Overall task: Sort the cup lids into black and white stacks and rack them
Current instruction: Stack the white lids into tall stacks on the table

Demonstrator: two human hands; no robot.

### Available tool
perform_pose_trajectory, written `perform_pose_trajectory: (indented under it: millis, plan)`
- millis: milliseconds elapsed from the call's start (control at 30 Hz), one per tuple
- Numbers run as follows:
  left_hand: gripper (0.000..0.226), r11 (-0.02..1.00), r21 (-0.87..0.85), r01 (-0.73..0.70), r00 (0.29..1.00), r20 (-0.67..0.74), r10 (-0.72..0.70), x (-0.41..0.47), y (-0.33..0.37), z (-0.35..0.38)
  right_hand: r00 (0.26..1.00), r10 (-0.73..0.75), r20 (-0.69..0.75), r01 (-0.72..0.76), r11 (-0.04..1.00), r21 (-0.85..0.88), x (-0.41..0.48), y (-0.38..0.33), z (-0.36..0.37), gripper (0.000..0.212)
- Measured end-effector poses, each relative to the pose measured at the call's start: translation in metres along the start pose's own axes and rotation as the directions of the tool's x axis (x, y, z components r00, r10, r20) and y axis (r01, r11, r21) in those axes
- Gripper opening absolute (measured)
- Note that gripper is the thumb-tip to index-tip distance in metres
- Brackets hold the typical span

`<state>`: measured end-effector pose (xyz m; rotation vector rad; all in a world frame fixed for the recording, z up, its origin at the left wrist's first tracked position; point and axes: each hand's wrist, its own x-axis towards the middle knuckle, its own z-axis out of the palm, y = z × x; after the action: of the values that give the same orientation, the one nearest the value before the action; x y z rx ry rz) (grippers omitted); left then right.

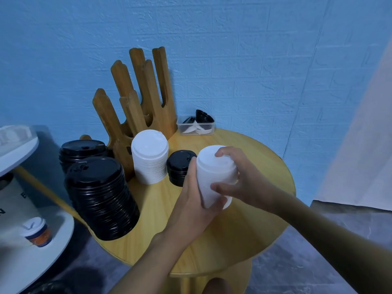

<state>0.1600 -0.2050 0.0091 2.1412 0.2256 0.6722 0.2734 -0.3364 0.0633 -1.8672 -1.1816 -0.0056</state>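
- The fingers [228, 150] of the right hand [250, 183] are curling over the top of a white lid stack [214, 170], and the thumb is pressing into its side.
- The left hand [195, 198] is wrapping round the lower end of the same stack, so both hands are clasping it and neither is spread wide.
- That stack is hanging tilted in front of and to the right of the wooden rack [137, 102], seemingly clear of the round table [233, 230].
- I am judging the lean to be the main risk. The lids are only nested, so a looser squeeze could let the bottom ones slide out and scatter.
- Swinging it rack-ward could also be clipping the small black stack [180, 166], which is standing right beside the left hand's knuckles.
- Feeding a leaning column into a narrow slot could be jamming it on the uprights.
- The rack itself is showing no lids in its slots, as far as I can tell.
- The clear tub [196, 127], just right of the rack, is holding a few loose black and white lids, unsorted.
- A second white stack [149, 158] is standing directly before the rack, and two tall black stacks [101, 198] are sitting to its left.
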Motion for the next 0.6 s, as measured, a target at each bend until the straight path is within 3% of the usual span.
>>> perform_pose_trajectory:
  millis: [100,167,233,600]
  plan:
    - [0.086,0.981,0.191,-0.039,0.990,0.139,0.012,0.000,0.000,0.004,0.993,0.061,-0.101,-0.062,0.998,-0.015,0.010,0.019,-0.010,0.063]
    - [0.065,0.904,0.410,-0.121,0.976,0.217,0.032,0.000,0.001,0.007,0.980,0.111,-0.163,-0.116,0.993,-0.022,0.022,0.033,-0.019,0.061]
    - [0.057,0.826,0.533,-0.184,0.963,0.266,0.042,0.001,-0.002,0.010,0.963,0.166,-0.211,-0.175,0.984,-0.024,0.035,0.045,-0.026,0.059]
    - [0.059,0.817,0.556,-0.149,0.958,0.286,-0.020,0.005,-0.002,0.010,0.904,0.271,-0.329,-0.327,0.937,-0.125,0.086,0.085,-0.042,0.063]
